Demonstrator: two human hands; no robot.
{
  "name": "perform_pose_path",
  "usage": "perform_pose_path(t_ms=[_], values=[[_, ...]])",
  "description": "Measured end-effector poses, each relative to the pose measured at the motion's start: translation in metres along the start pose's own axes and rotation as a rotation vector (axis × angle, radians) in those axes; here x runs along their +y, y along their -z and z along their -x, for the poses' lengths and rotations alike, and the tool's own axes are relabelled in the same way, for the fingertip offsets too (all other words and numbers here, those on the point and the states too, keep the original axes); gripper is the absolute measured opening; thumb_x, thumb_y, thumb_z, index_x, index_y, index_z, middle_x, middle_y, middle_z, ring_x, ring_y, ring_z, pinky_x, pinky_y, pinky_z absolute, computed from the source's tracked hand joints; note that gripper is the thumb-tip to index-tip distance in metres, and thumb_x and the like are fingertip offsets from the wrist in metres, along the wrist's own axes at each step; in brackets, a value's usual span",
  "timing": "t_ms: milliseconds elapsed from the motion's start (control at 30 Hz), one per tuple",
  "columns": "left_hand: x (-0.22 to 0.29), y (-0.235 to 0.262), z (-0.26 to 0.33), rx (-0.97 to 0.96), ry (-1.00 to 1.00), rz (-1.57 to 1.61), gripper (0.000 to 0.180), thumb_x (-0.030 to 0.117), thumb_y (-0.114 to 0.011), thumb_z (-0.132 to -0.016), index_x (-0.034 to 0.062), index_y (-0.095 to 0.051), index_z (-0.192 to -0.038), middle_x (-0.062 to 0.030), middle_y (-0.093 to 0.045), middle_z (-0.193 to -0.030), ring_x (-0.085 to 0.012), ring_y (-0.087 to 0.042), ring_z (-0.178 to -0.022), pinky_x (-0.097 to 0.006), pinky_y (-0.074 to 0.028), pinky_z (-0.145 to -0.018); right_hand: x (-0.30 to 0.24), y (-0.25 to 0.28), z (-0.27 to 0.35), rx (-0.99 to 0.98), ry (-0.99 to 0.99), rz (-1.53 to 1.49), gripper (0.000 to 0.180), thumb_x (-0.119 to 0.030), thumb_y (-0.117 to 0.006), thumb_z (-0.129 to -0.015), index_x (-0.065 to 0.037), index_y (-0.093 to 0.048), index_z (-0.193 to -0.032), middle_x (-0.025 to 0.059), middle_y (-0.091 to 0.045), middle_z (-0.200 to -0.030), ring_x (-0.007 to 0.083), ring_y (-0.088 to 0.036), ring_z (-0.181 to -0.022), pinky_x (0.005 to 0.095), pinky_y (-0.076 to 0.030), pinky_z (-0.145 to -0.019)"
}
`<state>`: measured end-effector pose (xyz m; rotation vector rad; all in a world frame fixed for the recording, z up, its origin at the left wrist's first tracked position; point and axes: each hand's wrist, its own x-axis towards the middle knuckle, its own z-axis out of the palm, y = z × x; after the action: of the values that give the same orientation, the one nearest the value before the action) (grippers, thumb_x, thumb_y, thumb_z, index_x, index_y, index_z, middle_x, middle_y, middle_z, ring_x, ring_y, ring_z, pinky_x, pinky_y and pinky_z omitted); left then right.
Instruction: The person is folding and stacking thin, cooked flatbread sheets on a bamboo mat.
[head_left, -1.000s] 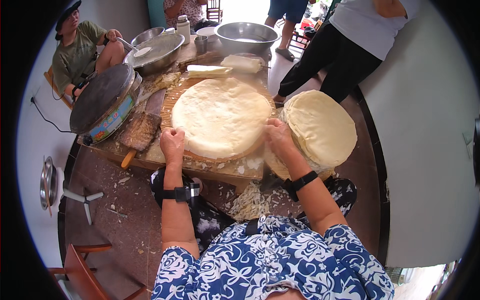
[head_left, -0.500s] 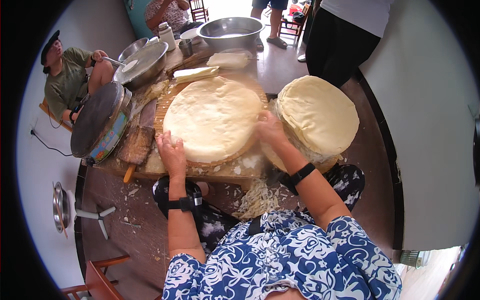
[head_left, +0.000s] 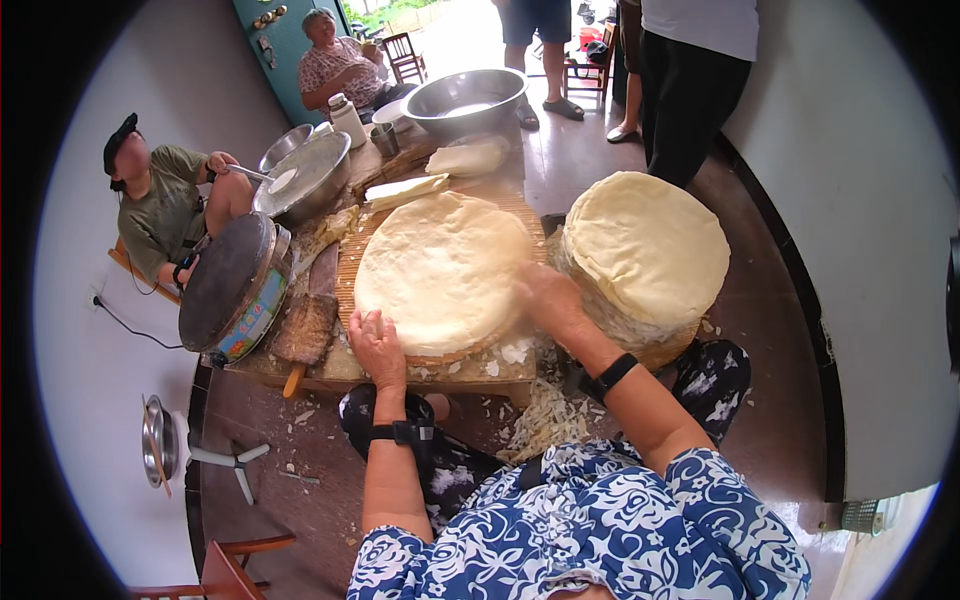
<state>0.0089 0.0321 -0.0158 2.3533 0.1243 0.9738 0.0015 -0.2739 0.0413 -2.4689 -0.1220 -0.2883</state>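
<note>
While both forearms are reaching up from the lower edge, the left hand (head_left: 376, 340) is lying palm-down at the near-left rim of the round sheet of dough (head_left: 442, 270), fingers together and flat, gripping nothing, just pressing on the edge. That pale dough sheet is sitting on a round woven mat (head_left: 350, 262), spread wide over the low wooden table (head_left: 330, 368), and everything here is being placed from it.

Over at the sheet's near-right rim, the right hand (head_left: 545, 300) is coming in slightly blurred (so I cannot tell whether its fingers are pinching the edge or only resting there); the wrist is angling inward, with the elbow swinging out to the right. Both wrists are wearing black bands.

Right of the dough sheet, just beside it, a tall stack of finished thin rounds (head_left: 645, 255) is standing. Left of the sheet, a dark round griddle (head_left: 226, 282) is tilting at the table's end, with a brush (head_left: 303, 332) lying between it and the mat. Beyond the sheet, a lump of dough (head_left: 466, 158) is resting near a big steel bowl (head_left: 466, 98). Below the sheet's near edge, pale trimmings (head_left: 545, 420) are piling on the lap. A seated person (head_left: 165, 205) is holding a ladle at a metal basin (head_left: 305, 172), far left of the sheet.
</note>
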Motion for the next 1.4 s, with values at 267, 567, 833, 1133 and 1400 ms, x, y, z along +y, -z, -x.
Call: perform_pose_path(t_ms=[267,567,833,1133,1400], values=[[0.008,0.002,0.004,0.028,0.067,0.085,0.027,0.015,-0.062,-0.087,-0.002,-0.065,-0.107,-0.0195,-0.05,-0.133,-0.0353,-0.046,-0.124,-0.041,-0.034,-0.107,0.047,0.041,0.023,0.347,0.081,0.096,0.038,-0.023,-0.064,-0.082,-0.007,-0.062,-0.116,0.0163,-0.066,-0.099,0.0339,-0.061,-0.096,0.0445,-0.049,-0.082],[0.007,0.006,0.01,0.049,0.022,0.054,0.023,0.016,-0.064,-0.085,0.0008,-0.066,-0.103,-0.0185,-0.055,-0.127,-0.0346,-0.05,-0.119,-0.042,-0.038,-0.103,0.102,0.087,0.079,0.186,-0.057,0.35,0.046,-0.026,-0.073,-0.073,-0.008,-0.063,-0.114,0.011,-0.063,-0.109,0.0315,-0.057,-0.101,0.0447,-0.045,-0.087],[0.012,0.004,-0.005,0.048,-0.171,-0.105,0.02,0.018,-0.061,-0.088,0.0009,-0.07,-0.094,-0.0169,-0.066,-0.109,-0.0338,-0.055,-0.113,-0.044,-0.039,-0.102,0.12,0.082,0.063,0.214,-0.019,0.307,0.028,-0.032,-0.065,-0.081,-0.009,-0.066,-0.097,0.0117,-0.066,-0.096,0.0334,-0.06,-0.094,0.0468,-0.048,-0.08],[0.005,-0.001,0.005,0.005,-0.072,-0.021,0.023,0.02,-0.062,-0.089,0.0003,-0.069,-0.098,-0.0165,-0.062,-0.118,-0.0343,-0.053,-0.116,-0.044,-0.038,-0.102,0.129,0.091,0.065,0.329,-0.037,0.192,0.021,-0.027,-0.057,-0.088,-0.009,-0.065,-0.094,0.0139,-0.067,-0.09,0.0364,-0.063,-0.085,0.0478,-0.051,-0.075],[0.0,0.002,0.003,0.0,-0.093,-0.051,0.021,0.017,-0.062,-0.088,0.0017,-0.068,-0.1,-0.0172,-0.061,-0.121,-0.0347,-0.052,-0.117,-0.044,-0.037,-0.104,0.144,0.1,0.059,0.31,-0.034,0.247,0.021,-0.009,-0.057,-0.085,-0.009,-0.063,-0.105,0.0141,-0.067,-0.093,0.0363,-0.063,-0.087,0.0446,-0.051,-0.075]])
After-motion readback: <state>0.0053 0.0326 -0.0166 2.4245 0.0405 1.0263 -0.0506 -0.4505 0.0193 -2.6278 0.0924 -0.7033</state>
